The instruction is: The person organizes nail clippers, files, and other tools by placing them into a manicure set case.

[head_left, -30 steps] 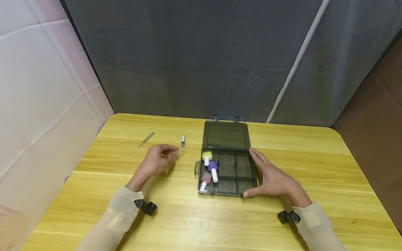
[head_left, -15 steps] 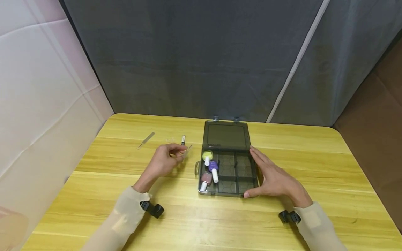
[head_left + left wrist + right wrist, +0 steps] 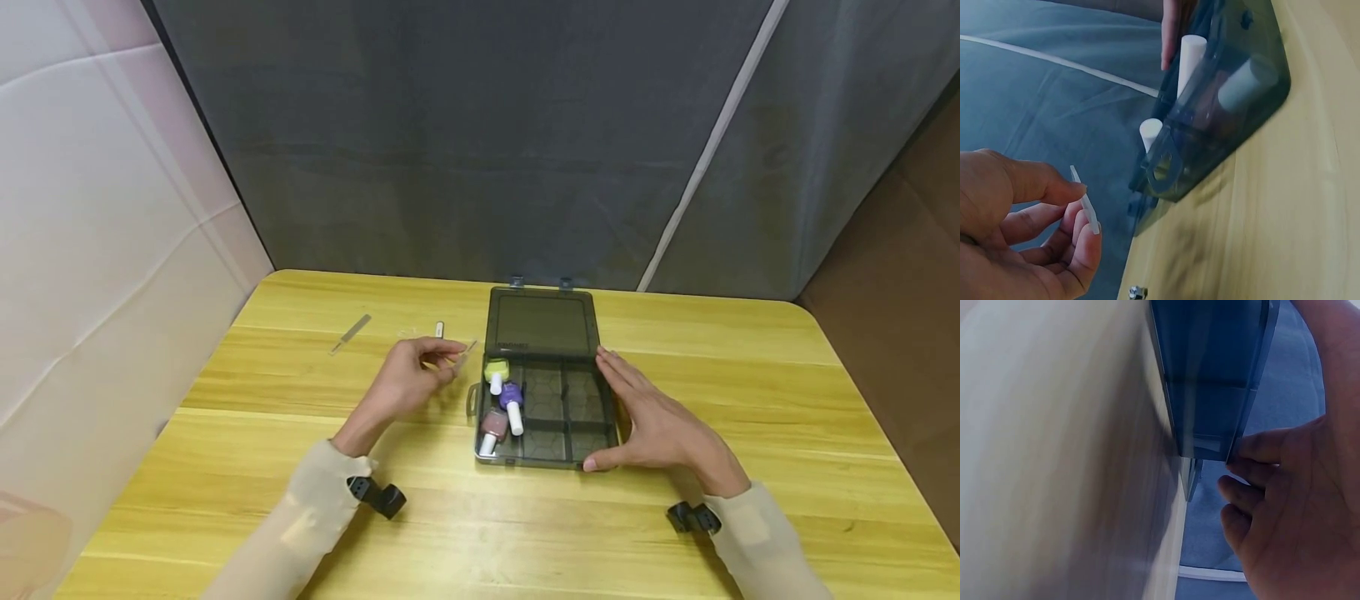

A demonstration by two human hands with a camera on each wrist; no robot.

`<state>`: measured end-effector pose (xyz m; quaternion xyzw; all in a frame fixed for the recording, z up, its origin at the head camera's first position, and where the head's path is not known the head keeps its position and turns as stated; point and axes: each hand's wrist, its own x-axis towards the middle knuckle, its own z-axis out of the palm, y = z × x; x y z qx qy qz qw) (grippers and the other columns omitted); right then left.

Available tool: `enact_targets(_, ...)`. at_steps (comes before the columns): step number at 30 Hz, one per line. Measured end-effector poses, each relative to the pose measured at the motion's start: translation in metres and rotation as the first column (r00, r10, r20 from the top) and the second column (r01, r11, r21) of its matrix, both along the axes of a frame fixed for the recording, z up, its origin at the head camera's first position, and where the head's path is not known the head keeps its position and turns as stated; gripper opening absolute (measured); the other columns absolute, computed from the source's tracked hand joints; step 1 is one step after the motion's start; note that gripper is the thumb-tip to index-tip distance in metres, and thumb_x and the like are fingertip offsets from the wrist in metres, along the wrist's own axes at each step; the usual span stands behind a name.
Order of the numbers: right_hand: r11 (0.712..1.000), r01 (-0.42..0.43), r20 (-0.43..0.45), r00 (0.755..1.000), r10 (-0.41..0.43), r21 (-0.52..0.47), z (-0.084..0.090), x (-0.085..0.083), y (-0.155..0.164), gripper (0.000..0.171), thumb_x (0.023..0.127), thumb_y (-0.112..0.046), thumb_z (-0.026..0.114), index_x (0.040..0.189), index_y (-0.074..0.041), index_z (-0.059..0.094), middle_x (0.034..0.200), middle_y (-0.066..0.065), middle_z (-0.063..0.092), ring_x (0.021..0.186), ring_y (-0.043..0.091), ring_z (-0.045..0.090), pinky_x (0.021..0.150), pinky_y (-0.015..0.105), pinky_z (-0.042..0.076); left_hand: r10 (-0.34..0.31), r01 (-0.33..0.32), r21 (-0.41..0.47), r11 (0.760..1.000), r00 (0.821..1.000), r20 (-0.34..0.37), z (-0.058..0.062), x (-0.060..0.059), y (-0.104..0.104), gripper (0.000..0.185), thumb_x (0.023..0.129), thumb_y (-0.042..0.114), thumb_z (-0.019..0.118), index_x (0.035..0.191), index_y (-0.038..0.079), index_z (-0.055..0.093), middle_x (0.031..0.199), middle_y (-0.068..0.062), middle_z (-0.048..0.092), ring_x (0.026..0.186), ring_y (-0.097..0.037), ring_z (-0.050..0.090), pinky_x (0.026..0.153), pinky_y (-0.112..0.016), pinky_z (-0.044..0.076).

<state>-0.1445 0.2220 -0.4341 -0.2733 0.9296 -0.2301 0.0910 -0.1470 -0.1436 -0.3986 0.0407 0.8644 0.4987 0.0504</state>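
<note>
L hand (image 3: 408, 379) has shifted toward the box (image 3: 543, 443) since a sec ago, bringing a clear strip (image 3: 467, 353) w/ it; R hand (image 3: 656, 429) & box look abt the same. Head view: I see the strip pinched btwn L thumb & fingers, just beside the box's L edge. R hand is spread along the box's R side, thumb at the near corner, fingertips at the far end. Lid (image 3: 542, 321) is open toward the dark curtain (image 3: 450, 150). Inside, along the L side: yellow bottle (image 3: 497, 371), purple bottle (image 3: 511, 395), pinkish bottle (image 3: 494, 425), all w/ white caps pointing roughly to the near edge. Out on the table (image 3: 562, 533): flat file (image 3: 351, 333), some thin clear bits (image 3: 407, 332), & a clipper (image 3: 439, 329) partly hidden by L hand. L wrist view: strip shows nearly edge-on, thumb tip one side, fingers the other, apart from the box; white caps stick up past the box wall, one seen thru it. R wrist view: fingertips touch the box's upper edge, other fingers loosely bent; thumb's out of shot.
</note>
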Motion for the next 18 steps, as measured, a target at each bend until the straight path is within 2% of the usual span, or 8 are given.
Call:
enact_targets(12,1.000,0.009,0.028,1.000,-0.009,-0.012,-0.002,-0.001,0.001,0.145,0.060,-0.084,0.079,0.167,-0.015,0.009,0.175,0.005,0.005,0.159,0.034,0.019,0.115,0.059,0.040,-0.011,0.011,0.034,0.999,1.000,0.003,0.005,-0.005,0.023,0.032,0.091,-0.005,0.068,0.120,0.006,0.075,0.099,-0.011,0.071,0.089,-0.021,0.063,0.066,-0.024,0.050)
enact_targets(18,1.000,0.006,0.034,0.999,-0.005,-0.018,-0.003,-0.001,0.001,0.145,0.060,-0.083,0.079,0.167,-0.015,0.009,0.175,0.006,0.005,0.158,0.035,0.021,0.113,0.059,0.043,-0.014,0.012,0.084,0.996,1.000,0.021,0.007,-0.006,0.038,0.033,0.091,-0.008,0.065,0.119,0.006,0.075,0.103,-0.012,0.072,0.089,-0.021,0.062,0.067,-0.024,0.050)
